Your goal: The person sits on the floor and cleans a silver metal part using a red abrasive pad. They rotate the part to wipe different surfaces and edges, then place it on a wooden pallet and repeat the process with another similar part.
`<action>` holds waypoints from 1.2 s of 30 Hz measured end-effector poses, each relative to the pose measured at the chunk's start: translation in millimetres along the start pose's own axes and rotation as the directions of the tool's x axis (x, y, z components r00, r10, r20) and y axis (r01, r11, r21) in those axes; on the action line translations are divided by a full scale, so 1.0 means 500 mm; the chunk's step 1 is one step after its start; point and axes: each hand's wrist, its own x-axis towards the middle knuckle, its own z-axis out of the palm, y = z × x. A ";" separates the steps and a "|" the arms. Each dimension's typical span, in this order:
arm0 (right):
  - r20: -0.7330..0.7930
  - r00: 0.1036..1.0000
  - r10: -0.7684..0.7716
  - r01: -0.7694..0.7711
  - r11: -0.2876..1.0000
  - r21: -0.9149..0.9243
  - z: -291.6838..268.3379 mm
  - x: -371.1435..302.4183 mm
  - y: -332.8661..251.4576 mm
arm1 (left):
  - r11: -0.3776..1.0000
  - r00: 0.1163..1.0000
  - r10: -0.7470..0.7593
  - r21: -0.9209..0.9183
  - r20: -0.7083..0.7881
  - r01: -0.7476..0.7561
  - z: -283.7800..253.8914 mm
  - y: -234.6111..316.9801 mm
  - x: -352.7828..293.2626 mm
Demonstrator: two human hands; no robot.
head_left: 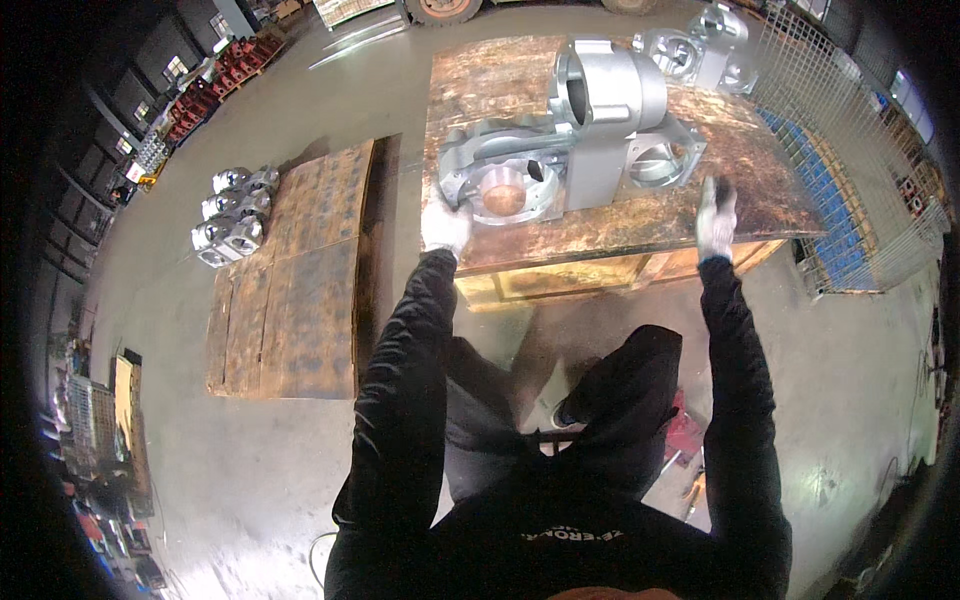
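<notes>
A large silver-grey metal casting [597, 170] stands near the front of a worn wooden table, with an upright ring-shaped housing [620, 92] on top and round openings at its base. My left hand [447, 228], in a white glove, grips the casting's near left corner; its fingertips are partly hidden there. My right hand [717, 220], also gloved and dark-stained at the fingers, reaches over the table's front edge. It is right of the casting and apart from it, fingers stretched forward, holding nothing.
More castings [700, 50] stand on the far right of the table [490, 75]. A wire mesh cage [850, 130] adjoins its right side. On the left, a low wooden platform [300, 250] has several smaller castings [238, 213] beside its edge. A vehicle wheel [445, 8] shows beyond.
</notes>
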 end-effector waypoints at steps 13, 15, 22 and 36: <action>0.217 0.925 0.313 -0.377 0.831 0.408 0.141 0.191 0.036 | 0.949 0.993 0.007 0.311 0.116 -0.043 -0.059 0.030 -0.106; 0.176 0.939 0.296 -0.344 0.832 0.434 0.146 0.117 0.017 | 0.957 0.947 -0.217 0.244 0.235 0.159 -0.104 -0.025 -0.025; 0.124 0.974 0.191 -0.227 0.872 0.434 0.038 0.033 0.021 | 0.992 0.962 0.089 -0.113 0.259 -0.062 -0.088 -0.038 0.048; -0.237 0.612 0.754 -0.790 0.577 -0.207 -0.578 -0.785 0.665 | 0.987 0.938 0.065 0.119 0.340 -0.111 -0.124 -0.165 0.119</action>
